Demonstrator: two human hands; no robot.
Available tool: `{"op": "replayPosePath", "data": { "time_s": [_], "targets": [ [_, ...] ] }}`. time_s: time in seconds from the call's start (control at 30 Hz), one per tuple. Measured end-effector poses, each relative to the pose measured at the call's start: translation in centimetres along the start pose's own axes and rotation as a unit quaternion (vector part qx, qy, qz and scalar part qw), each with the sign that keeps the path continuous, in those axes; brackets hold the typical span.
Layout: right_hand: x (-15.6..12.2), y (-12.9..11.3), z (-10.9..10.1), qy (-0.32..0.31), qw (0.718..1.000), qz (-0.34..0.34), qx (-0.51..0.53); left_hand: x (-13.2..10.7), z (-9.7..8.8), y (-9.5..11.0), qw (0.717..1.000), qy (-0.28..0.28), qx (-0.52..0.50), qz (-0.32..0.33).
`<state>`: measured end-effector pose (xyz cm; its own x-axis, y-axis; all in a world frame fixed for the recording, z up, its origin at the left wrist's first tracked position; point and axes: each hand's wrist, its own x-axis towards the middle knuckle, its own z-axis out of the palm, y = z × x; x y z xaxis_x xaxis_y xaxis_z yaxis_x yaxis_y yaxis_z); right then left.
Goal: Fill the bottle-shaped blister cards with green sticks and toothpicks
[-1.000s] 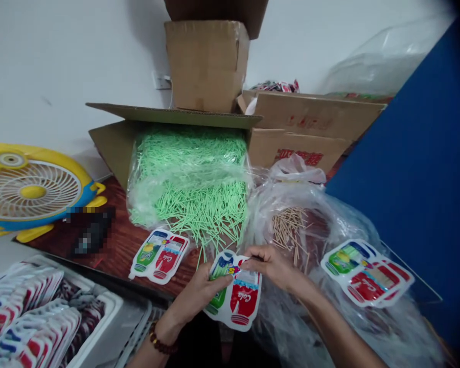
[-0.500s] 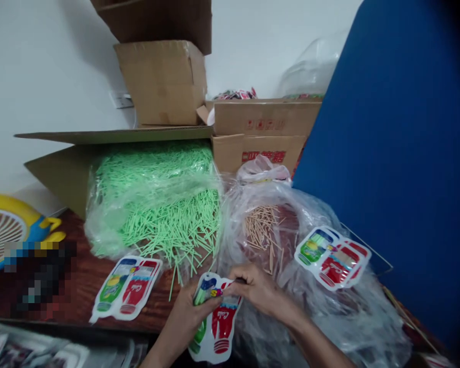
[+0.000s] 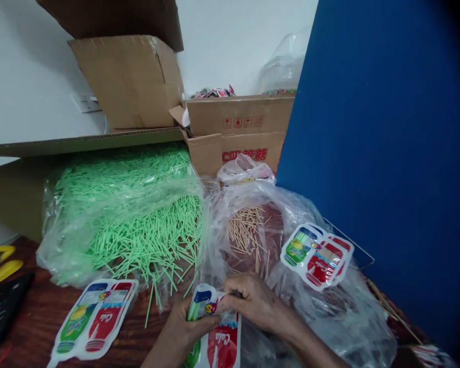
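My left hand (image 3: pixel 184 327) grips a bottle-shaped printed pouch (image 3: pixel 214 337), green on one half and red "Cola" on the other, at the bottom centre. My right hand (image 3: pixel 253 301) is closed in a pinch at the pouch's top edge. Just beyond the hands, a clear bag spills a big heap of green sticks (image 3: pixel 138 225) out of an open cardboard box (image 3: pixel 80 143). To their right another clear bag (image 3: pixel 310 296) holds tan wooden sticks (image 3: pixel 245 230). A matching pouch (image 3: pixel 95 317) lies on the wooden table at the left, and a small stack of pouches (image 3: pixel 318 255) rests on the right bag.
Cardboard boxes (image 3: pixel 233 128) are stacked against the white wall behind. A tall blue panel (image 3: pixel 387 153) closes off the right side. A yellow fan foot (image 3: pixel 0 260) and a black object (image 3: pixel 0 312) sit at the left edge of the dark wooden table (image 3: pixel 34 327).
The view has swung right and down, so the fan and tray of pouches have slid out on the left. Both hands stay on the pouch, now lower in view.
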<state>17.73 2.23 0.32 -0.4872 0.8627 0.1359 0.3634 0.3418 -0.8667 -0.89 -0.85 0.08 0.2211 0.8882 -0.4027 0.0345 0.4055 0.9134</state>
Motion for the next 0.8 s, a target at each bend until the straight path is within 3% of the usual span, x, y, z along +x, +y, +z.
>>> {"op": "replayPosePath", "data": {
  "time_s": [0.2, 0.4, 0.5, 0.8],
  "targets": [
    [0.2, 1.9, -0.7, -0.012, 1.0, 0.02, 0.013, 0.2, 0.4, 0.1, 0.999, 0.003, 0.038, 0.016],
    [0.8, 1.4, -1.8, -0.044, 0.997, 0.014, 0.061, 0.4, 0.0, -0.4, 0.999, 0.0, -0.027, -0.018],
    [1.0, 1.1, -1.3, -0.048, 0.997, 0.013, 0.053, 0.4, -0.2, -0.6, 0.998, -0.005, -0.058, -0.035],
    [1.5, 1.2, 0.6, -0.045, 0.999, 0.015, 0.006, 0.0, -1.4, -0.6, 1.0, 0.018, -0.01, 0.012]
  ]
}}
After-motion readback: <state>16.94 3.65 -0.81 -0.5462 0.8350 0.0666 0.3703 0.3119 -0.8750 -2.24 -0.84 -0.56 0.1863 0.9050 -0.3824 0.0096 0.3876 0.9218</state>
